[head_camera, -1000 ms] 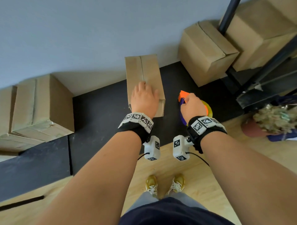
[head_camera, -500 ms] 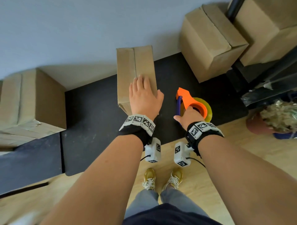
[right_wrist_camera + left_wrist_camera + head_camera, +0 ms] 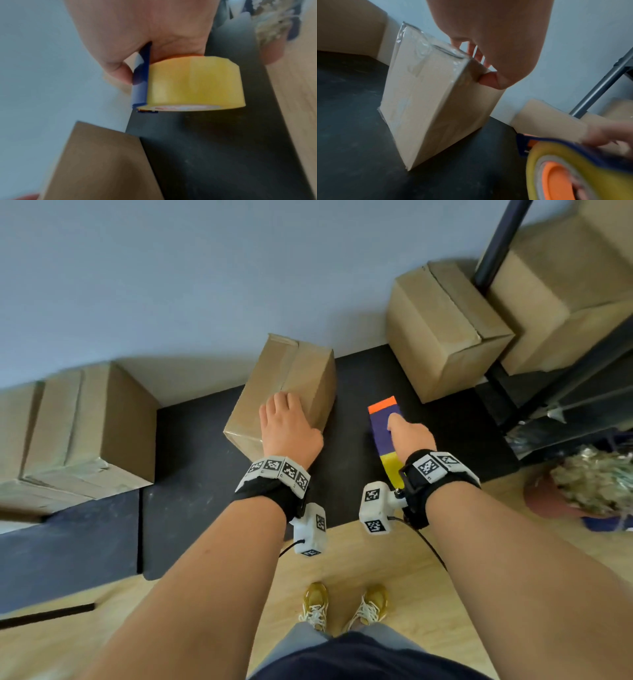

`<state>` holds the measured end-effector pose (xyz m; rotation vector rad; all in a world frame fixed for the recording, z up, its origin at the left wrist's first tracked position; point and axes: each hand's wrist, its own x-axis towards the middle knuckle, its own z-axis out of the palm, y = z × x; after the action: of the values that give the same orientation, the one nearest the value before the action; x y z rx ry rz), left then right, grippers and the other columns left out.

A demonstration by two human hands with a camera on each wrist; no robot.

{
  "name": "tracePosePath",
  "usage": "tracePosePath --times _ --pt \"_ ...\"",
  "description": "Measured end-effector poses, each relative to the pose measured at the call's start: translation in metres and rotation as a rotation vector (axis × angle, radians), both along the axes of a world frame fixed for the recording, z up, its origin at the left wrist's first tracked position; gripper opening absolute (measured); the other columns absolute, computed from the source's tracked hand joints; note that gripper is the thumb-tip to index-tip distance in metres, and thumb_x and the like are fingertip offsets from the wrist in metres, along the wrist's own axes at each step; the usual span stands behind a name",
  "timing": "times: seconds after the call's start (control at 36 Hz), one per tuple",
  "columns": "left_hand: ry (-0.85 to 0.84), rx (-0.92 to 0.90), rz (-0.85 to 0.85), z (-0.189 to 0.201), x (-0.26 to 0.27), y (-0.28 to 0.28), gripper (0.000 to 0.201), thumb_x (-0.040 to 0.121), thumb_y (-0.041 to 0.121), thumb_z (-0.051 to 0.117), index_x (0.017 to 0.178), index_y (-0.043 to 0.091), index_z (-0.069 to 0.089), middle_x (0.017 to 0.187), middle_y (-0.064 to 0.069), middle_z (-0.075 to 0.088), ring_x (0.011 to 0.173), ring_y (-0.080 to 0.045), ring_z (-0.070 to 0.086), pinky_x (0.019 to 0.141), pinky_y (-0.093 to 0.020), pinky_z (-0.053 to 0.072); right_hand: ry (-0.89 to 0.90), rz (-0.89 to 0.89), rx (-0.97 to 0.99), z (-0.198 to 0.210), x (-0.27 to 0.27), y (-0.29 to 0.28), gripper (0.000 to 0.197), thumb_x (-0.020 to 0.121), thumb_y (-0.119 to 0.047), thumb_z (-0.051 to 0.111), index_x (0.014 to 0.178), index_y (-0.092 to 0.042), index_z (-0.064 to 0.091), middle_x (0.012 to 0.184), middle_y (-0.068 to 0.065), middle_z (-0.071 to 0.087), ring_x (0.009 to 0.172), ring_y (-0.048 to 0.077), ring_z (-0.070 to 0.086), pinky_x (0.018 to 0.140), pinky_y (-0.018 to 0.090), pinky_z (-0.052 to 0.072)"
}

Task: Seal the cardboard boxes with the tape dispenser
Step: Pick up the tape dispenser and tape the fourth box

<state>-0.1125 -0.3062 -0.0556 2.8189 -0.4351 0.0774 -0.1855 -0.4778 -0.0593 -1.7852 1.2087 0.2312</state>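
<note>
The left hand (image 3: 287, 429) lies on the near end of a small brown cardboard box (image 3: 284, 392) with clear tape along its top seam. Its fingers curl over the top and the thumb presses the right side, so the hand grips the box, probably to steady or turn it on the black mat (image 3: 191, 494). The box sits skewed and seems tipped onto one edge, though the lift is hard to judge. Just right of that grip, the right hand (image 3: 409, 436) is closed round the orange-and-blue tape dispenser (image 3: 385, 422) with its yellowish tape roll (image 3: 195, 82), carried above the mat and apart from the box, seemingly ready for another seam. By my count there are five boxes: one gripped, two left of it, two right beyond the dispenser. There is one dispenser.
</note>
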Motion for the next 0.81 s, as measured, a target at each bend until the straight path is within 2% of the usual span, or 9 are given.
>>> tracePosePath --times 0.14,0.22,0.28,0.44,0.53,0.61,0.69,0.75,0.81 --pt "0.018 0.065 -0.035 0.002 0.0 0.032 0.06 0.065 0.01 0.054 0.125 0.016 0.045 0.122 -0.008 0.041 0.113 -0.03 0.038 0.107 -0.039 0.029 -0.09 -0.086 0.109 0.015 0.002 0.011 0.053 0.09 -0.048 0.049 0.119 -0.005 0.06 0.116 0.014 0.061 0.093 0.029 0.054 0.064 0.032 0.034" --pt "0.022 0.101 -0.055 0.004 -0.001 0.047 0.057 0.067 0.01 0.053 0.123 0.017 0.045 0.122 -0.008 0.041 0.113 -0.029 0.038 0.106 -0.04 0.031 -0.121 -0.075 0.062 0.022 0.002 0.023 0.072 0.089 -0.057 0.058 0.137 -0.004 0.049 0.134 0.014 0.056 0.117 0.03 0.055 0.084 0.032 0.041" --pt "0.023 0.129 -0.059 0.004 -0.001 0.056 0.055 0.069 0.011 0.054 0.123 0.017 0.045 0.123 -0.007 0.042 0.114 -0.029 0.039 0.107 -0.04 0.031 -0.137 -0.048 0.048 0.028 0.001 0.03 0.081 0.086 -0.063 0.06 0.139 -0.003 0.046 0.137 0.014 0.054 0.122 0.03 0.054 0.088 0.033 0.039" --pt "0.086 0.083 -0.065 0.008 -0.005 0.083 0.048 0.069 0.014 0.056 0.115 0.019 0.046 0.119 -0.001 0.042 0.113 -0.024 0.04 0.105 -0.036 0.032 -0.223 -0.012 0.062 0.041 0.0 0.042 0.07 0.082 -0.06 0.066 0.122 -0.004 0.058 0.118 0.011 0.064 0.105 0.026 0.06 0.08 0.032 0.042" --pt "0.125 0.029 -0.08 0.013 -0.004 0.09 0.036 0.071 0.026 0.057 0.106 0.021 0.05 0.112 0.002 0.044 0.108 -0.021 0.041 0.1 -0.035 0.032 -0.266 0.014 0.061 0.046 -0.003 0.046 0.058 0.082 -0.058 0.067 0.107 -0.006 0.063 0.108 0.011 0.067 0.098 0.024 0.063 0.082 0.034 0.046" --pt "0.202 -0.03 -0.056 0.025 0.001 0.087 0.024 0.08 0.036 0.051 0.1 0.023 0.058 0.107 0.003 0.049 0.108 -0.019 0.044 0.098 -0.038 0.036 -0.299 0.042 0.07 0.053 -0.005 0.048 0.057 0.08 -0.058 0.069 0.104 -0.005 0.066 0.103 0.011 0.069 0.093 0.023 0.065 0.082 0.034 0.046" --pt "0.253 -0.095 -0.018 0.036 0.009 0.077 0.027 0.089 0.034 0.047 0.106 0.02 0.064 0.11 -0.001 0.054 0.107 -0.022 0.05 0.096 -0.04 0.043 -0.331 0.084 0.064 0.06 -0.008 0.05 0.061 0.08 -0.055 0.07 0.104 0.001 0.069 0.102 0.016 0.071 0.089 0.024 0.065 0.08 0.034 0.046" --pt "0.27 -0.171 -0.014 0.044 0.013 0.068 0.031 0.094 0.032 0.045 0.111 0.016 0.065 0.112 -0.005 0.058 0.104 -0.023 0.055 0.091 -0.036 0.045 -0.356 0.109 0.064 0.065 -0.011 0.049 0.061 0.08 -0.054 0.071 0.102 0.003 0.071 0.1 0.017 0.071 0.084 0.023 0.064 0.078 0.033 0.046" --pt "0.32 -0.269 -0.013 0.054 0.018 0.058 0.03 0.096 0.029 0.044 0.106 0.012 0.066 0.102 -0.009 0.064 0.091 -0.023 0.059 0.077 -0.032 0.045 -0.371 0.137 0.066 0.07 -0.014 0.048 0.057 0.08 -0.053 0.071 0.097 0.002 0.072 0.096 0.016 0.072 0.08 0.022 0.063 0.074 0.032 0.045"
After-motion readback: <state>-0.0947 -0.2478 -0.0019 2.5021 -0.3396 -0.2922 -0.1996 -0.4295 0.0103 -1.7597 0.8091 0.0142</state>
